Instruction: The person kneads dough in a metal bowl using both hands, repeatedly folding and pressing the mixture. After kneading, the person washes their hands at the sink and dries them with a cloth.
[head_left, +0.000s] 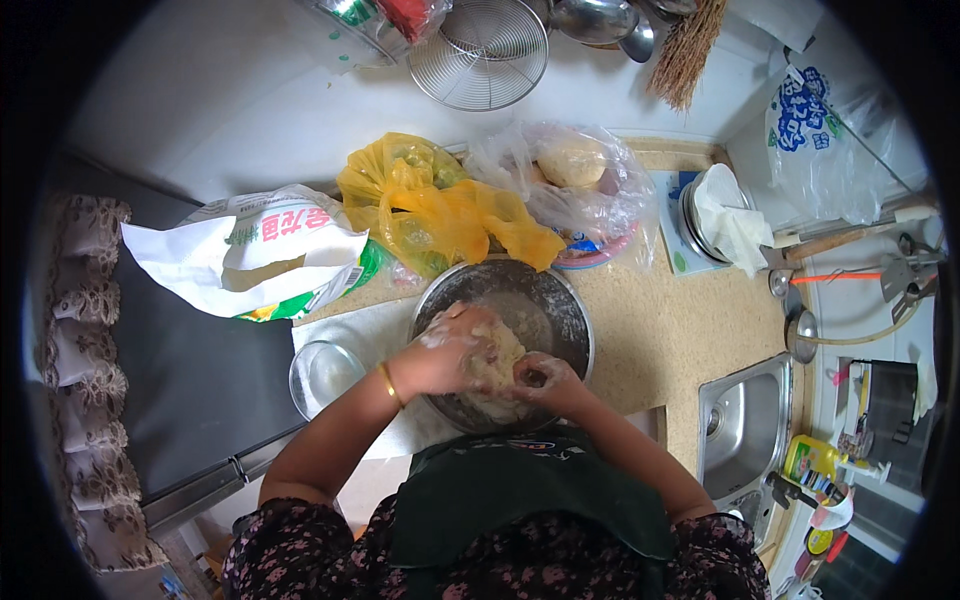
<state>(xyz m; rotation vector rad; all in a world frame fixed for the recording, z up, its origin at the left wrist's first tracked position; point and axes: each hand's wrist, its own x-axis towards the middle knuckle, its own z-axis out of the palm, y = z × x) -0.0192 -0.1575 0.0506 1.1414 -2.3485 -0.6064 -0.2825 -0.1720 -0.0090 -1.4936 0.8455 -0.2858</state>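
Note:
A wide metal bowl (566, 315), its inner wall dusted with flour, stands on the counter in front of me. Both hands are inside it on a lump of pale, rough dough (501, 360). My left hand (454, 349), floury and slightly blurred, grips the dough's left side; a gold bangle is on that wrist. My right hand (547, 381) has its fingers curled at the dough's right edge, thumb and forefinger forming a ring. A glass bowl (326, 379) sits left of the metal bowl on a white cloth (390, 337).
Behind the bowl lie a yellow plastic bag (427, 217) and a clear bag (600, 172) over a pink-rimmed basin. An open flour sack (277, 255) stands at the left. Stacked plates (694, 217) and a steel sink (746, 435) are on the right.

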